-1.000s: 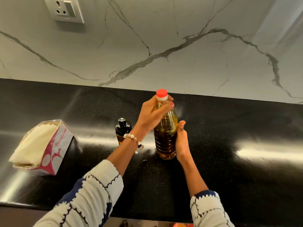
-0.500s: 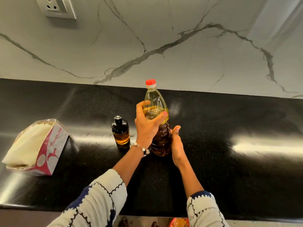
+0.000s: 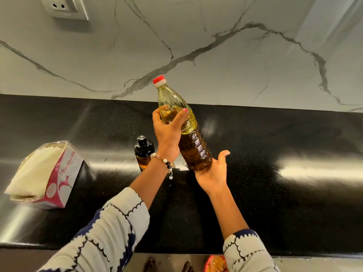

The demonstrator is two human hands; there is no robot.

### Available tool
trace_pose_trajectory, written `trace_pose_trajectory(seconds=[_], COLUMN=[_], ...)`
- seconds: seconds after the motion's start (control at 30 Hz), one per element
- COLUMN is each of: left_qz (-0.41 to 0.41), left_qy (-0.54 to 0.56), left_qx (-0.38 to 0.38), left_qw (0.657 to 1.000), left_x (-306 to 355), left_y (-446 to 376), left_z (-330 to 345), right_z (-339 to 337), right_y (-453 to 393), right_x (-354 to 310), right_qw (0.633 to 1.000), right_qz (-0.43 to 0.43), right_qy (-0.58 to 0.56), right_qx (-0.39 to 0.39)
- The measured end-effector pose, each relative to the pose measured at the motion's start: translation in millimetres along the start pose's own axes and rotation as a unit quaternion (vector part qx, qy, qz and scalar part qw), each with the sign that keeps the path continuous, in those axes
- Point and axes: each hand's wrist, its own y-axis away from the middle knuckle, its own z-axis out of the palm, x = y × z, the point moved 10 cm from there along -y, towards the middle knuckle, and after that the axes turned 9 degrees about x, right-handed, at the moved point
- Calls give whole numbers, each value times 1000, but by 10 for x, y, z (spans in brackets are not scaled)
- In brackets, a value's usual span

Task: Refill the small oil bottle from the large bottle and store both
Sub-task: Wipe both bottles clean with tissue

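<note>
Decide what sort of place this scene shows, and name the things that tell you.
Most likely a home kitchen: a polished black countertop under a marble-look wall with a socket, a large oil bottle in the person's hands, and a napkin pack.

The large bottle (image 3: pixel 186 132) was clear ribbed plastic with a red cap on, holding golden oil to roughly its shoulder. It was lifted off the counter (image 3: pixel 275 138) and tilted, its cap leaning up and to the left. The left hand (image 3: pixel 168 130) gripped its upper body, and the right hand (image 3: pixel 213 171) cupped its base from below. The small oil bottle (image 3: pixel 143 152) was dark glass with a black top, stood upright on the counter just left of the large one, and showed amber oil low inside.
</note>
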Motion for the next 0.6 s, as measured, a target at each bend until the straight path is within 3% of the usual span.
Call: trace_pose_trajectory(seconds=[0.1,0.27,0.37,0.47,0.53,0.6], left_qz=[58,108,96,108,121,123], left_qy=[-34,-78,-51,-45,-50,-45], left_qx=[-17,-24,-5,4,5,6], left_qw=[998,991,994,993,991,991], left_x=[98,175,182,275,354,409], left_y=[18,13,-48,-125,-158,-183], left_z=[29,-20,-118,-172,-194,-214], right_z=[63,-163,-357,-573,-695,-655], right_y=[44,76,117,165,239,331], right_x=[63,84,-170,-627,-955,-1168], right_qw=[999,989,980,955,898,774], right_qz=[39,92,46,-72,-192,-294], right_qy=[-27,12,80,160,245,426], right_qx=[8,116,178,239,312,364])
